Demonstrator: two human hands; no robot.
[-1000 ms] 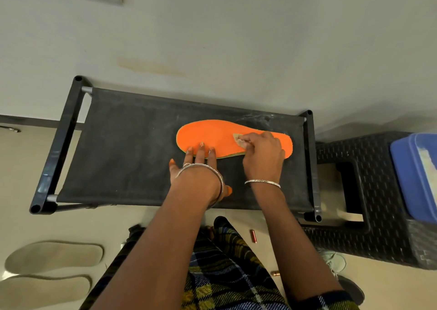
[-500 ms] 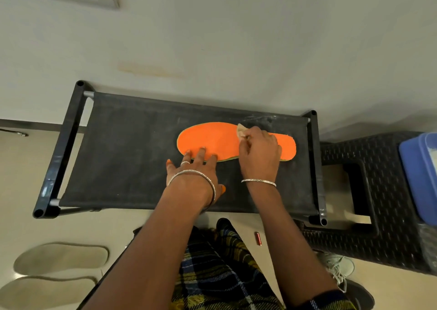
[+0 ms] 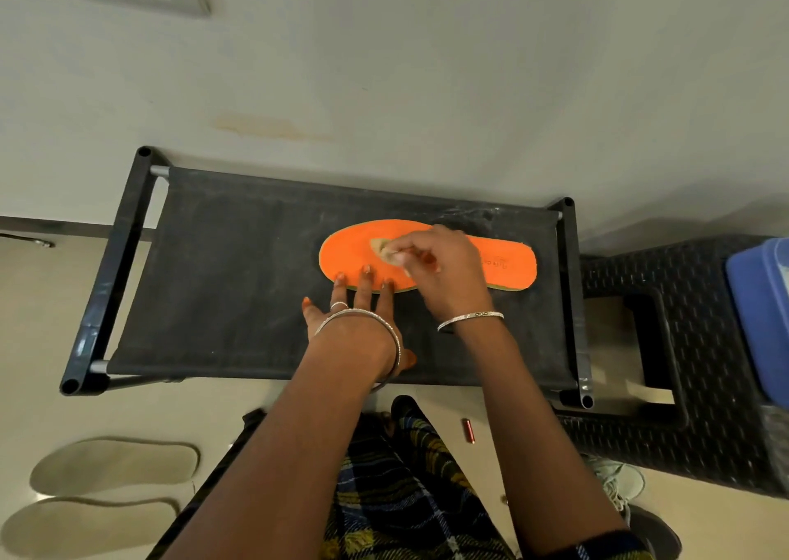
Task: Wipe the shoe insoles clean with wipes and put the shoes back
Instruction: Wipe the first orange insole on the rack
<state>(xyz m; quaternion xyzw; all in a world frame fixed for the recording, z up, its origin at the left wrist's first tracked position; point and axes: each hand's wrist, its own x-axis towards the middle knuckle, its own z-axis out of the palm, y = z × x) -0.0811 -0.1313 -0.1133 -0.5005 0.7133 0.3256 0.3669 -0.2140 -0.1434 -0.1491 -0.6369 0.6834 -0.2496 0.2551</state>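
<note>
Beige and crumpled, a small wipe [image 3: 381, 249] sits pinched in the curled fingertips of the right hand [image 3: 444, 269], pressed down onto the flat orange foam insole [image 3: 510, 260], left of its middle. The left hand [image 3: 358, 309] lies flat just nearer, fingers straight and spread. Three fingertips press on the insole's near edge, and the palm is on the cloth.

A thin silver ring [image 3: 339, 305] shows on one finger. A silver bangle [image 3: 363, 318] circles the left wrist, a slimmer silver bracelet [image 3: 469, 317] the right.

The insole lies lengthwise, broader end to the left, on the right half of the dusty black fabric top [image 3: 239, 286] of a low black-framed rack [image 3: 124, 260] standing against the pale wall [image 3: 427, 68]. Just right of the rack is a dark woven-pattern plastic stool [image 3: 704, 410], with a blue plastic tub [image 3: 760, 316] on top at the right edge of view.

Down on the cream floor [image 3: 51, 303], near left, two flat grey insoles [image 3: 115, 465] lie side by side. Near right, a pale lace-up shoe [image 3: 619, 478] rests beside the stool. A small red cylinder [image 3: 469, 430] lies between the person's dark plaid garment [image 3: 405, 495] and the stool.
</note>
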